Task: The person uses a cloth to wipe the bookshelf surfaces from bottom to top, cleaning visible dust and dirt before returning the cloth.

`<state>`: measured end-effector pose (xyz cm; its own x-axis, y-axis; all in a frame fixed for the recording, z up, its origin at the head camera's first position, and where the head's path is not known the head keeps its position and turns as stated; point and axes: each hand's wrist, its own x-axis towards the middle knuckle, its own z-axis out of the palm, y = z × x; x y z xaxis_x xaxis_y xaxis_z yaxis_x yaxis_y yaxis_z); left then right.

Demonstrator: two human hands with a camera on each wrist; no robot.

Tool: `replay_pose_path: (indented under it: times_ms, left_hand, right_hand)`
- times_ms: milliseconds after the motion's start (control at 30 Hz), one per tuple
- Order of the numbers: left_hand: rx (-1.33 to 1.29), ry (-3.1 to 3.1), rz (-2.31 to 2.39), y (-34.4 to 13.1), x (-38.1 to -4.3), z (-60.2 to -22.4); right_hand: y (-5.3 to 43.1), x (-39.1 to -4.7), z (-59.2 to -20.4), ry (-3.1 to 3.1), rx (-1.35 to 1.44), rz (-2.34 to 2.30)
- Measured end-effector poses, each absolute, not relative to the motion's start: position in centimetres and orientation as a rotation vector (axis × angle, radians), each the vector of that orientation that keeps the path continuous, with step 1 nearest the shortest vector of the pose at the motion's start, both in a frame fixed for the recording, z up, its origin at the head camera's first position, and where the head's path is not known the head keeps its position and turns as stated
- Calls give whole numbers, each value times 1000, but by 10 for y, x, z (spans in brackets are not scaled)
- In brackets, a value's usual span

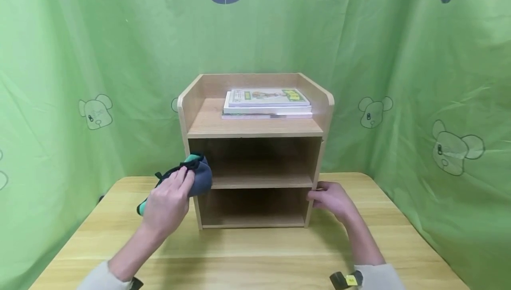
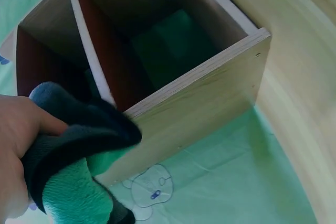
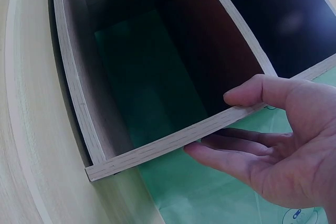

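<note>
A small wooden shelf unit (image 1: 255, 135) stands on the table. My left hand (image 1: 167, 203) grips a bunched cleaning cloth (image 1: 201, 179), dark blue and green with black edging. The cloth is at the unit's left side panel, near the middle shelf; in the left wrist view the cloth (image 2: 79, 190) overlaps the panel's front edge, and I cannot tell whether they touch. At the other side, my right hand (image 1: 333, 201) holds the right side panel (image 3: 173, 141) by its front edge, thumb on the inside and fingers outside, level with the lower compartment.
On the unit's top lies a short stack of books (image 1: 267, 103), inside the raised rim. Light wood tabletop (image 1: 255, 254) extends in front and to both sides. Green patterned curtains (image 1: 131, 59) hang behind and along both sides.
</note>
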<state>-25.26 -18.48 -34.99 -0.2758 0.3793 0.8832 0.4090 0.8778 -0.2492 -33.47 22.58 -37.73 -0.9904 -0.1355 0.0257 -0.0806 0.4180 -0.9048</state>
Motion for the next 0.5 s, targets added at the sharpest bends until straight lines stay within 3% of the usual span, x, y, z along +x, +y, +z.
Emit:
replay_pose_path:
  times_ms: [500]
  left_hand:
    - [-539,-2159,17,-169,-248,-363]
  right_hand:
    - [227,-335,-378,2606,-200,-1652]
